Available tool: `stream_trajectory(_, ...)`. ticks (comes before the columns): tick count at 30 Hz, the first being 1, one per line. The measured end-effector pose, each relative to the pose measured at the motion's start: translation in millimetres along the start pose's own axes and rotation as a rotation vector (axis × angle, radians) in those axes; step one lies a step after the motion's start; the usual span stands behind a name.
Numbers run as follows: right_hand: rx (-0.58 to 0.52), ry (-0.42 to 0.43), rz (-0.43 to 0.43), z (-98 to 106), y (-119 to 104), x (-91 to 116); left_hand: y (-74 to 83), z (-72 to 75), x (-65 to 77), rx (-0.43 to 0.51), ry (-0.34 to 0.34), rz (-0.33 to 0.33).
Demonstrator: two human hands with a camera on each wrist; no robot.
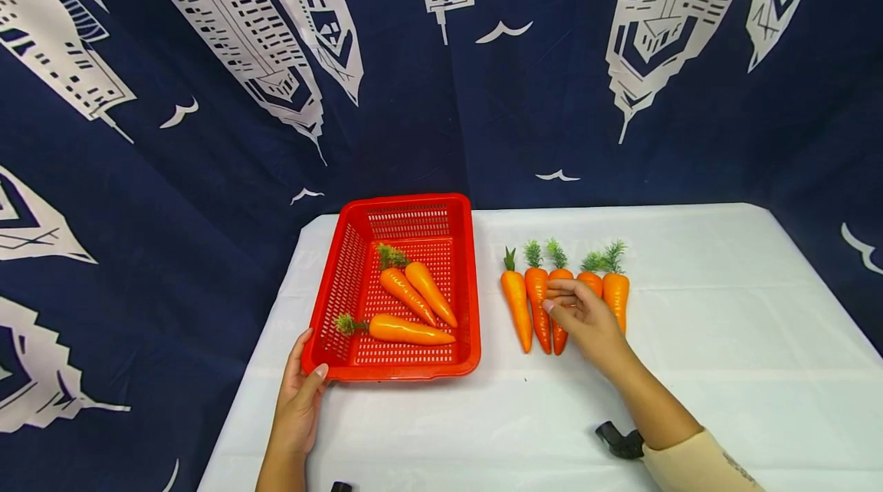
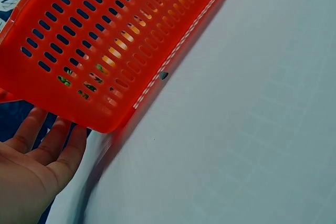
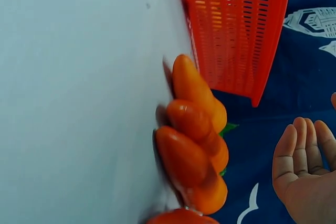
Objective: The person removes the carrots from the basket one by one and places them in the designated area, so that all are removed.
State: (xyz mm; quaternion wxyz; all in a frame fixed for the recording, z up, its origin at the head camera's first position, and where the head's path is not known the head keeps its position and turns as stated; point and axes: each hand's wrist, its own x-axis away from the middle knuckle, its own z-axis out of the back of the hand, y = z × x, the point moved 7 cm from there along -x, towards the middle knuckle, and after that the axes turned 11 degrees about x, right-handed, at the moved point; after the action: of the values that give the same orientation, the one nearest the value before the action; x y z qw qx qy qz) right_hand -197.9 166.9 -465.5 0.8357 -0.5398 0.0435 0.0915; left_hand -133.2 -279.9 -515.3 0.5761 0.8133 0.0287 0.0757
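Note:
A red plastic basket (image 1: 474, 323) stands at the table's left, with 3 orange carrots lying in it, the nearest carrot (image 1: 410, 331) crosswise. My left hand (image 1: 300, 400) grips the basket's near left corner, thumb over the rim; in the left wrist view its fingers (image 2: 73, 153) reach under that rim. To the basket's right, several carrots lie side by side, green tops away from me, the leftmost carrot (image 1: 517, 308) in full view. Above this row hovers my right hand (image 1: 586, 323), fingers loosely bent with nothing in them, partly hiding the middle and right carrots.
White cloth covers the table (image 1: 731, 339). Behind it and at its left hangs a dark blue curtain (image 1: 524, 109) printed with white buildings and birds. A small black object (image 1: 618, 441) is visible beside the right forearm, and the tip of another dark object (image 1: 341, 487) shows at the bottom edge.

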Motion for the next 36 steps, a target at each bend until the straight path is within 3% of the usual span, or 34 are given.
stream_trajectory(13,-0.039,-0.049,-0.035,-20.3,-12.2,-2.0,0.0,0.1,-1.0,0.003,-0.004,0.001)
stream_trajectory(23,-0.076,-0.065,0.024,-34.4,-23.2,-4.5,-0.1,0.0,-0.9,0.009,-0.011,-0.008)
stream_trajectory(36,-0.104,-0.114,0.008,-50.4,-36.8,-5.8,-2.1,0.8,-1.4,0.018,0.006,-0.007)
